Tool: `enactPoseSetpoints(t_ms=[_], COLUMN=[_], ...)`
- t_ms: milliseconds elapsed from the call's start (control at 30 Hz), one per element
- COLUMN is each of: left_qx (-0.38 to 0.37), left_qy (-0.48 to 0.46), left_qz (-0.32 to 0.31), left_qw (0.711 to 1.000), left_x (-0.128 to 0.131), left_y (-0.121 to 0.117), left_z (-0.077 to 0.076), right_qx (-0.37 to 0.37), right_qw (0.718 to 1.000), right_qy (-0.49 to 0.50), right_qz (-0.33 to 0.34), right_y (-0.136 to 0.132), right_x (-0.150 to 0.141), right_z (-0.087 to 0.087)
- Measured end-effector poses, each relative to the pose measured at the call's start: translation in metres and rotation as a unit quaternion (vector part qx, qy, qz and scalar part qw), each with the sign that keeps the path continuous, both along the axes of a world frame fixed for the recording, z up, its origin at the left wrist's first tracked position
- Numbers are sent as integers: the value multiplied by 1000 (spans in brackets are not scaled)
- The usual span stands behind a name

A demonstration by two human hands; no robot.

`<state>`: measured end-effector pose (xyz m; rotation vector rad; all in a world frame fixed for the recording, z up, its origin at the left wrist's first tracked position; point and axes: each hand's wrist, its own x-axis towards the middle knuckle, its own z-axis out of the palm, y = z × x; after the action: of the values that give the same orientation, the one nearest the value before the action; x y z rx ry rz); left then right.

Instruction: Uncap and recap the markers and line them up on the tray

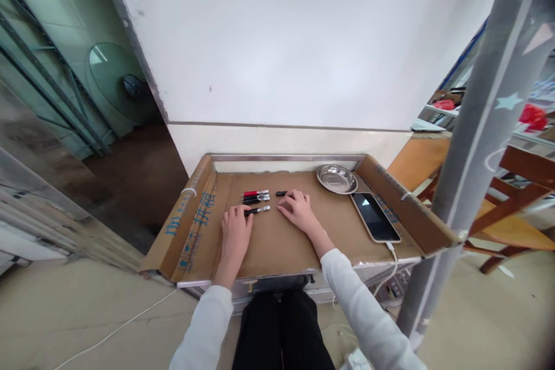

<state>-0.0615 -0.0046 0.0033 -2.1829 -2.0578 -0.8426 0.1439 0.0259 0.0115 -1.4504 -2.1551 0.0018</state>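
Note:
My left hand [235, 228] rests at the left of the cardboard surface, its fingertips closed on the end of a black pen [260, 209] with a pale tip pointing right. Just beyond it, a red pen [255, 193] and black pens [256, 199] lie side by side. To the right, my right hand [298, 211] hovers low over the cardboard, fingers curled but apart. A short black piece, like a pen cap [281, 193], sticks out beside its index finger. The hand partly hides that piece, and whether the fingers touch it is unclear.
A round metal dish [337, 178] stands at the back right. In front of it lies a phone [375, 218] with a white cable [393, 257] plugged in. Raised cardboard flaps [403, 202] border the sides. A grey pole [472, 121] rises at the right, near wooden chairs [515, 214].

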Motion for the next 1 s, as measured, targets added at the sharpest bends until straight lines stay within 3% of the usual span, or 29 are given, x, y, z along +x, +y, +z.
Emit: enactPoseSetpoints(t_ms=[167, 267, 433, 600, 700, 800, 867, 1000], left_qx=[-3, 0, -2, 9, 34, 70, 85, 99], left_qy=[-29, -41, -71, -236, -312, -386, -390, -330], left_qz=[-7, -18, -46, -153, -183, -183, -196, -254], left_qw=[1000, 999, 996, 960, 932, 902, 896, 904], left_x=[-3, -4, -2, 14, 37, 66, 83, 99], left_y=[0, 0, 1, 4, 6, 11, 15, 26], left_z=[-1, -2, -2, 5, 12, 23, 31, 48], right_qx=[8, 12, 0, -81, -172, -240, -263, -297], right_qw=[998, 996, 985, 939, 861, 732, 661, 580], right_qy=[-9, 33, 174, 332, 473, 630, 696, 753], right_qz=[-66, -81, 0, 38, 66, 95, 99, 94], right_y=[14, 13, -1, -11, -9, -4, -1, 3], right_x=[0, 2, 1, -6, -7, -3, 0, 7], right_z=[-1, -1, -1, 3, 3, 2, 0, -4])
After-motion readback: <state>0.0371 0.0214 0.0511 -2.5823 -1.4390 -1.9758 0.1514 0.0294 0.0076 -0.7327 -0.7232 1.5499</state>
